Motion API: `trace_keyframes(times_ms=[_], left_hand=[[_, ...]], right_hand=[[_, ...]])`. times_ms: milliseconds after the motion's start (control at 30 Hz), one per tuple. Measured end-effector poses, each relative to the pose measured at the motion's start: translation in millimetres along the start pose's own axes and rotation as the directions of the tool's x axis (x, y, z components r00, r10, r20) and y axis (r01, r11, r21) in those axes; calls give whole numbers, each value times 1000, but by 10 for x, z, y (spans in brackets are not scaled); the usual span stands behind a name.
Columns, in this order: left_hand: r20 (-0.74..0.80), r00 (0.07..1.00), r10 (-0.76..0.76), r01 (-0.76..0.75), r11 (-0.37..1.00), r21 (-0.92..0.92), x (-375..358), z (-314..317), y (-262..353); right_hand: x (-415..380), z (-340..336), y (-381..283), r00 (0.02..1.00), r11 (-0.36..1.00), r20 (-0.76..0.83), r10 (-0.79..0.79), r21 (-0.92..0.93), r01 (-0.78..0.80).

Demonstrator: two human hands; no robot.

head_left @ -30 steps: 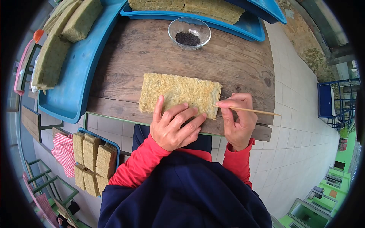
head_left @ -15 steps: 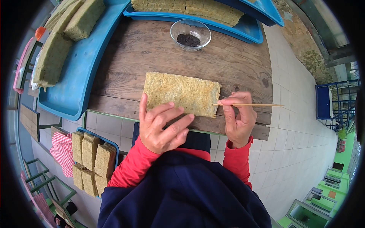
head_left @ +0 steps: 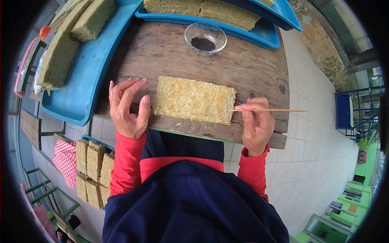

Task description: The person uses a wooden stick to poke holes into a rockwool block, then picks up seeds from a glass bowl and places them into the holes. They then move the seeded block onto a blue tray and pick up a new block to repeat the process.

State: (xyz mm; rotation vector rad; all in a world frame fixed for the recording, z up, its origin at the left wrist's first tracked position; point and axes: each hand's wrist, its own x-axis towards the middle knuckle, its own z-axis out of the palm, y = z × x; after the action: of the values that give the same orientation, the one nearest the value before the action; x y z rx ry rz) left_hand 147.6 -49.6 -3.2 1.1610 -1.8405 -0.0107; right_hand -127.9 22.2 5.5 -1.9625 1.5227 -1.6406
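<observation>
A flat yellowish fibrous slab [head_left: 194,99] lies on the wooden table [head_left: 162,48] near its front edge. My left hand [head_left: 129,107] is over the table just left of the slab, fingers apart and holding nothing. Between the thumb and fingers of my right hand [head_left: 257,125] is a thin wooden stick [head_left: 283,110], its left tip at the slab's right edge and its pointed end to the right. Behind the slab stands a clear glass bowl [head_left: 205,38] with small black grains [head_left: 202,43] in it.
A blue tray [head_left: 87,81] with fibrous blocks [head_left: 60,60] is at the left. Another blue tray [head_left: 265,38] with blocks lies along the back, partly under a further tray [head_left: 279,14]. Lower left, more blocks [head_left: 95,162] sit beside a red checked cloth [head_left: 65,162].
My left hand has moved left off the slab's front part to the table's left side. My right hand and the stick have barely shifted.
</observation>
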Motion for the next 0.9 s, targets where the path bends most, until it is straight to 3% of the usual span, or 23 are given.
trace_keyframes(times_ms=[67, 133, 233, 367, 433, 633, 767, 900], left_hand=[[-25, 1000, -11, 10, 999, -39, -12, 35, -12], [-21, 1000, -23, 22, 999, -35, -19, 39, -11], [-18, 1000, -21, 21, 999, -39, -7, 41, -16], [0, 1000, 19, -19, 998, -54, -4, 32, -18], [2, 1000, 4, -4, 998, -56, 1, 18, 7], [123, 992, 17, -11, 999, -51, 8, -14, 26], [125, 992, 15, -9, 999, -47, 10, -4, 25], [117, 993, 18, -14, 999, -38, 14, -8, 35]], right_hand=[[-20, 2, 10, 999, 998, -40, 4, 59, -1], [-42, 21, -17, 989, 971, -77, 128, 213, -109], [-4, 54, -71, 988, 961, -72, 140, 248, -118], [74, 187, -198, 996, 963, -42, 79, 260, -66], [98, 256, -247, 990, 956, -9, 138, 261, -130], [76, 371, -160, 993, 979, 3, 118, 164, -117], [64, 364, -181, 989, 979, 32, 146, 140, -149], [78, 361, -168, 996, 991, 54, 76, 102, -82]])
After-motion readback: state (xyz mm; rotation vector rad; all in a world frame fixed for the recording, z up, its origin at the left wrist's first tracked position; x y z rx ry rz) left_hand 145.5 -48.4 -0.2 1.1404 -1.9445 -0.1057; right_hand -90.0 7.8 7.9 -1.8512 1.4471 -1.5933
